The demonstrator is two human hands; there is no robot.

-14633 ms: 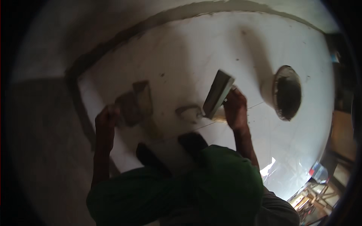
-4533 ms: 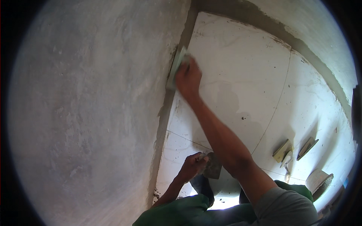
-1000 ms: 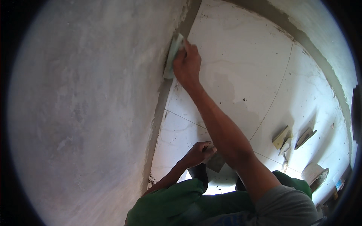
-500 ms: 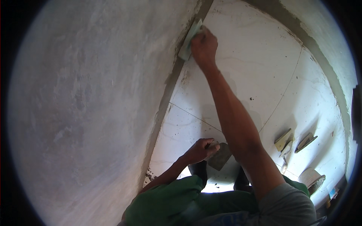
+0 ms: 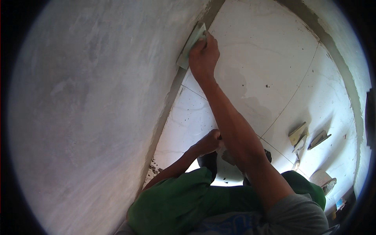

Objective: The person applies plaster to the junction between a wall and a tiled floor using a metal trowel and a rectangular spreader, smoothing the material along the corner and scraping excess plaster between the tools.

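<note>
Float (image 5: 189,44), long axis along the grey strip (image 5: 171,98), far end tilted rightward

White tiles (image 5: 274,43) cover the floor, crossed by thin dark joint lines and dotted with dark specks. Over to the worker's right lies a yellowish float (image 5: 297,132), a small trowel (image 5: 299,145) right up against it or nearly so. Another float (image 5: 320,140) rests just beside them. Near those I see a pale bucket (image 5: 320,178), then something small and blue (image 5: 340,203). Dark crumbs (image 5: 154,169) litter the floor's left edge.
</note>
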